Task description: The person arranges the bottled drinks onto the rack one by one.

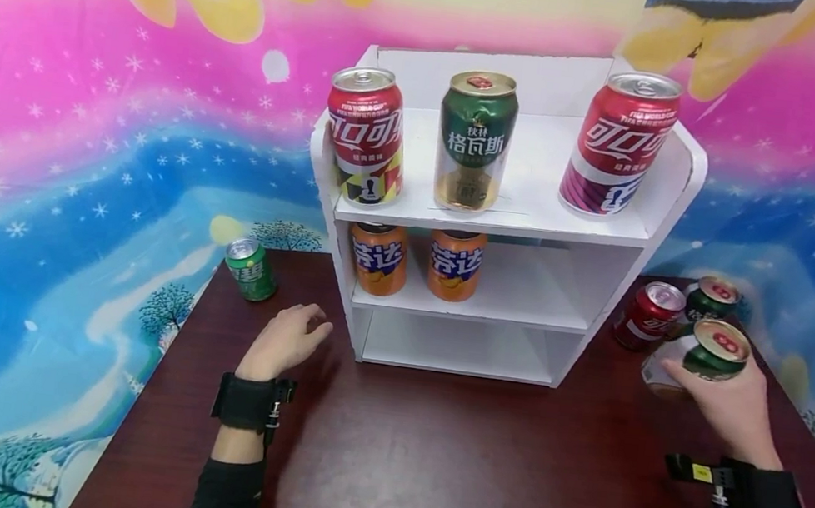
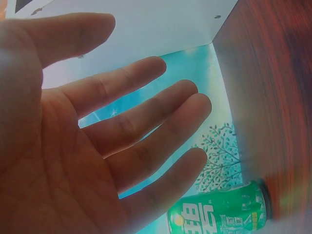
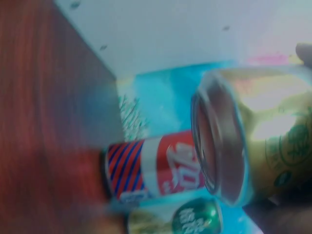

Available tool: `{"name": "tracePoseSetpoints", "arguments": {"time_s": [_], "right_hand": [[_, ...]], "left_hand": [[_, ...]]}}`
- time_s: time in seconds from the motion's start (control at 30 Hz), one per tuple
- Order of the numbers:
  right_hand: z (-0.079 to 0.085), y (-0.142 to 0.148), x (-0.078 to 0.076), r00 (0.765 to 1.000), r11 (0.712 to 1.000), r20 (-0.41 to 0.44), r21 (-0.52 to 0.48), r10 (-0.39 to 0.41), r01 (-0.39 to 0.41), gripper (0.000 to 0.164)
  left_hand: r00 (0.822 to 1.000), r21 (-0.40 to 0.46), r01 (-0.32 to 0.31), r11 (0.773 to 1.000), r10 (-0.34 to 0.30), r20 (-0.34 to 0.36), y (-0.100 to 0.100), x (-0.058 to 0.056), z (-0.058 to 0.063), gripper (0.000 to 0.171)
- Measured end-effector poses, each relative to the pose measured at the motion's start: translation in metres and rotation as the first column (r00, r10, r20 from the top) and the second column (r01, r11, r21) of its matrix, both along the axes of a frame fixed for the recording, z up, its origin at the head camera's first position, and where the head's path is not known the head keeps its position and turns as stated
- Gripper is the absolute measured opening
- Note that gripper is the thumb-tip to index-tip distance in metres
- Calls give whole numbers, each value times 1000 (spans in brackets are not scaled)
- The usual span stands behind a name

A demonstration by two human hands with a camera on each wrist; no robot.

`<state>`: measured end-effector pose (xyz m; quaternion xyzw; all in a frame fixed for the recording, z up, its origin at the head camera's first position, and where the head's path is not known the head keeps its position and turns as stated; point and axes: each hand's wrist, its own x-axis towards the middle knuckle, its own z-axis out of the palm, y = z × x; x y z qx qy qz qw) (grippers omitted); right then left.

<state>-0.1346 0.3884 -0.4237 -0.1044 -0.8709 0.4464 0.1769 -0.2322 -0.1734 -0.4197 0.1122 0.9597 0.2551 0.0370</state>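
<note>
Holding hand, head view: the right hand (image 1: 738, 401) grips a green-and-gold can (image 1: 711, 357) right of the white shelf (image 1: 525, 284); a red can (image 1: 648, 317) and a second green-and-gold can (image 1: 708, 298) stand just beyond, on the far side.
Can's handling: likely smooth, slippery metal; if full, stiff and fairly heavy, if empty, light and easily dented; which it is cannot be told; a wrap round mid-wall, below the lid, should hold surest.
Idle hand, left wrist view: the left hand (image 2: 97, 139) holds nothing, fingers parted wide; a bright-green can (image 2: 226, 213) stands near, left of the shelf.
Raised can, right wrist view: its base shows, apart from the table (image 3: 48, 122); most of the grip is out of sight.
</note>
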Motion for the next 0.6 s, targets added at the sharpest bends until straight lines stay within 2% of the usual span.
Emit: {"name": "tracePoseSetpoints", "arguments": {"time_s": [0.17, 0.37, 0.6], "right_hand": [[9, -12, 7, 988, 990, -67, 24, 142, -141, 64], [20, -25, 17, 959, 964, -100, 27, 266, -264, 70], [35, -34, 25, 928, 934, -98, 29, 358, -357, 72]], "left_hand": [[1000, 2, -9, 1000, 9, -2, -1, 0, 0, 33], [1000, 4, -3, 1000, 3, 4, 0, 0, 0, 35], [1000, 10, -8, 1000, 8, -8, -1, 2, 1, 36]]}}
